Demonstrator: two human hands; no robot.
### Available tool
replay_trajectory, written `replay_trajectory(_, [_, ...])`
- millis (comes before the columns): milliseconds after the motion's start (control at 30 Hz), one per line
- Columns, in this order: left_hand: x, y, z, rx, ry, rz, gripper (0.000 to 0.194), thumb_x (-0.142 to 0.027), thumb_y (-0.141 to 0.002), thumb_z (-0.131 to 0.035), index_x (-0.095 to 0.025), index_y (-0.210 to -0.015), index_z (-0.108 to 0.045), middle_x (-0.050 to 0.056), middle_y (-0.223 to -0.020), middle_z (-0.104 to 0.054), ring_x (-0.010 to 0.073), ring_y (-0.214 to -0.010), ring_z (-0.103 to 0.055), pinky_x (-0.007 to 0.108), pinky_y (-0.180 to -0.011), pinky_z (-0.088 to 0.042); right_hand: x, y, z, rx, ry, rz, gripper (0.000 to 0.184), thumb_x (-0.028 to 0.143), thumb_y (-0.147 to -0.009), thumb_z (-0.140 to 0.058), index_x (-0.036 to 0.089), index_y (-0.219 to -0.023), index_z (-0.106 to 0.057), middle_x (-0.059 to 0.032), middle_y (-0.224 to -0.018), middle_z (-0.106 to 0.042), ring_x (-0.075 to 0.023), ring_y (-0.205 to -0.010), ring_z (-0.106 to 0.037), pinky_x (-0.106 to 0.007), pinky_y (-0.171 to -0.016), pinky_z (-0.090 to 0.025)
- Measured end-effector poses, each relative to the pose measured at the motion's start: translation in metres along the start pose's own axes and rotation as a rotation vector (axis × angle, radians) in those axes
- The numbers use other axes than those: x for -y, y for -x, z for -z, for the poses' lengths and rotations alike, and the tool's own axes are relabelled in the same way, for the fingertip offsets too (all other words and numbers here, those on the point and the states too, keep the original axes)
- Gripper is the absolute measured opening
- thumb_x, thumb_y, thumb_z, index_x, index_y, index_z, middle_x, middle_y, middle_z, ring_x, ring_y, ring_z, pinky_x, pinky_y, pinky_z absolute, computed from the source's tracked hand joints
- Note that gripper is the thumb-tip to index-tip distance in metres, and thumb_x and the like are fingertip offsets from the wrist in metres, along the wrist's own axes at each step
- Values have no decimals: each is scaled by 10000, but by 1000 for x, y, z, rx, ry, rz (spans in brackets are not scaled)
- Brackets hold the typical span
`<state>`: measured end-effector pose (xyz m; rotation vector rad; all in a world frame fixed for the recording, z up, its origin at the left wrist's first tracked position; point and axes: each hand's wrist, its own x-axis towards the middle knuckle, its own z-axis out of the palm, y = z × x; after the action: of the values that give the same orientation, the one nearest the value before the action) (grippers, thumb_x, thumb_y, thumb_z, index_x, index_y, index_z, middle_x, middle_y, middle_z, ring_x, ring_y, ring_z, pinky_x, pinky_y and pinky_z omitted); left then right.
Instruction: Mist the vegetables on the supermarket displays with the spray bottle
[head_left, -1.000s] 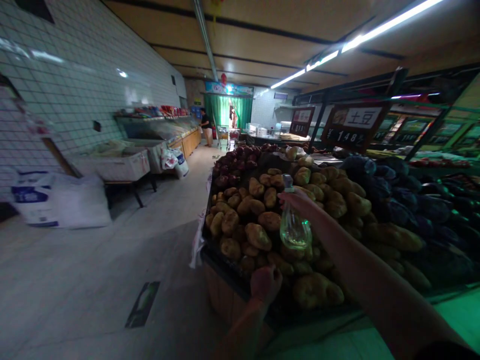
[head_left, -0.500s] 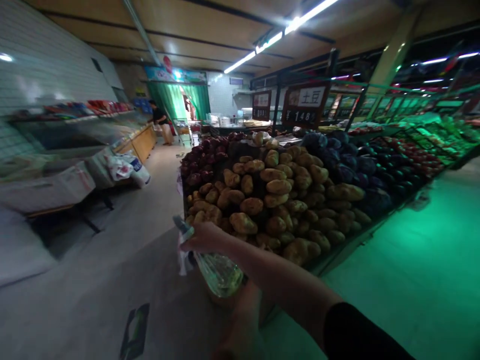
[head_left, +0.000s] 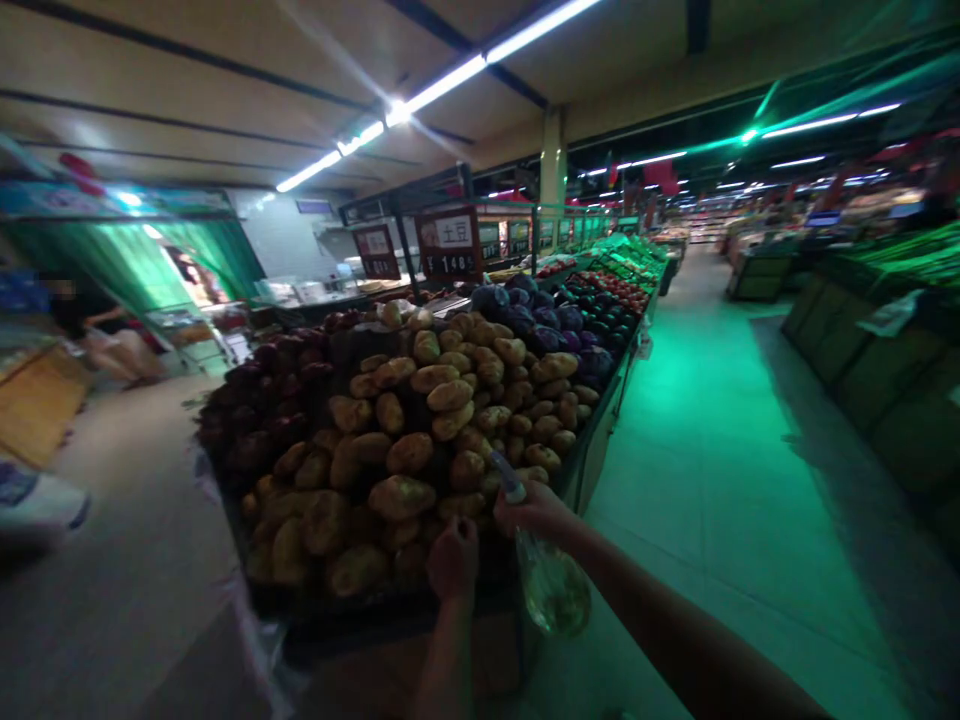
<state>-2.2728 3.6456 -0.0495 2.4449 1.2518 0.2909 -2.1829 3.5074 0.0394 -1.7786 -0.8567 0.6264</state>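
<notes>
My right hand (head_left: 531, 508) is closed round the gathered neck of a clear plastic bag (head_left: 555, 590). The bag hangs below the fist with something pale yellow-green inside that I cannot make out, and its twisted top sticks up above. My left hand (head_left: 453, 560) is curled closed in front of the near edge of the potato heap; whatever its fingers may hold is hidden. Piled potatoes (head_left: 401, 495) fill the stand just beyond both hands.
Red onions (head_left: 277, 390) lie left of the potatoes, purple cabbages (head_left: 536, 315) to the right. A price sign (head_left: 448, 245) stands behind. A green-lit aisle (head_left: 675, 480) runs along the right, past another counter (head_left: 862, 340). At far left is a blurred person (head_left: 112, 340).
My view has turned right. The right hand has carried the bag from the stand's left corner to its right side. My left hand has come up beside it, near the potatoes.
</notes>
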Motion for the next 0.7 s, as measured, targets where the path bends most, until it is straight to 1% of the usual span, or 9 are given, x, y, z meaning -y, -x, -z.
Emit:
replay_trajectory(67, [0, -3, 0, -7, -13, -19, 381, -418, -957, -340, -217, -971, -663, 115, -875, -736, 255, -794, -696, 325, -630, -422, -22, 12, 14, -100, -28, -43, 216, 296, -733, -567, 169, -907, -559, 13, -719, -543, -125, -612, -515, -245, -584, -436])
replay_trajectory(133, [1, -6, -1, -9, -19, -38, 380, -427, -946, -324, -230, -943, -649, 117, -873, -740, 269, -797, -698, 320, -596, -372, -34, 27, 17, -129, -41, -54, 266, 282, -670, -634, 175, -909, -585, 22, -729, -554, -123, -625, -509, -229, -572, -414])
replay_trajectory(200, [3, -9, -3, 0, -23, -55, 379, -436, -943, -308, -239, -925, -631, 106, -873, -743, 268, -803, -698, 319, -589, -351, -40, 42, 11, -70, -33, -26, 302, 258, -603, -697, 178, -883, -621, 31, -726, -570, -124, -645, -506, -214, -560, -386])
replay_trajectory(300, [6, -13, -6, 16, -31, -61, 392, -458, -942, -288, -249, -937, -620, 97, -861, -745, 271, -794, -699, 323, -594, -352, -50, 53, 1, 29, -80, 20, 319, 244, -602, -704, 183, -909, -646, 37, -733, -590, -124, -659, -510, -205, -559, -373])
replay_trajectory(400, [11, -17, -10, 29, -31, -42, 426, -482, -943, -278, -242, -1011, -624, 109, -898, -749, 275, -819, -701, 330, -624, -383, -71, 47, 6, -127, -228, -46, 296, 264, -605, -691, 176, -874, -602, 34, -719, -564, -115, -629, -495, -209, -550, -383])
replay_trajectory(467, [15, -20, -14, 38, -28, -26, 457, -500, -943, -273, -239, -1067, -628, 114, -943, -750, 272, -833, -701, 333, -644, -404, -89, 37, 22, -276, -309, -80, 302, 307, -615, -668, 184, -864, -552, 36, -707, -529, -111, -599, -479, -221, -536, -399])
replay_trajectory(567, [20, -25, -19, 33, -79, -62, 444, -462, -950, -290, -245, -1107, -644, 108, -947, -753, 257, -802, -703, 328, -649, -428, -111, 23, 57, -390, -352, -47, 332, 365, -625, -648, 205, -878, -505, 46, -711, -501, -108, -585, -467, -227, -523, -415])
replay_trajectory(633, [23, -30, -21, 41, -125, -78, 412, -416, -950, -316, -252, -1089, -667, 100, -926, -757, 251, -781, -705, 325, -647, -445, -118, 18, 78, -405, -349, -29, 313, 376, -628, -640, 210, -840, -480, 50, -695, -492, -107, -576, -463, -228, -517, -414])
replay_trajectory(700, [23, -34, -21, 68, -142, -62, 379, -397, -941, -350, -274, -1052, -691, 81, -922, -762, 250, -794, -709, 322, -657, -466, -118, 18, 90, -350, -330, -26, 286, 373, -639, -628, 212, -811, -468, 52, -671, -492, -109, -557, -468, -233, -515, -415])
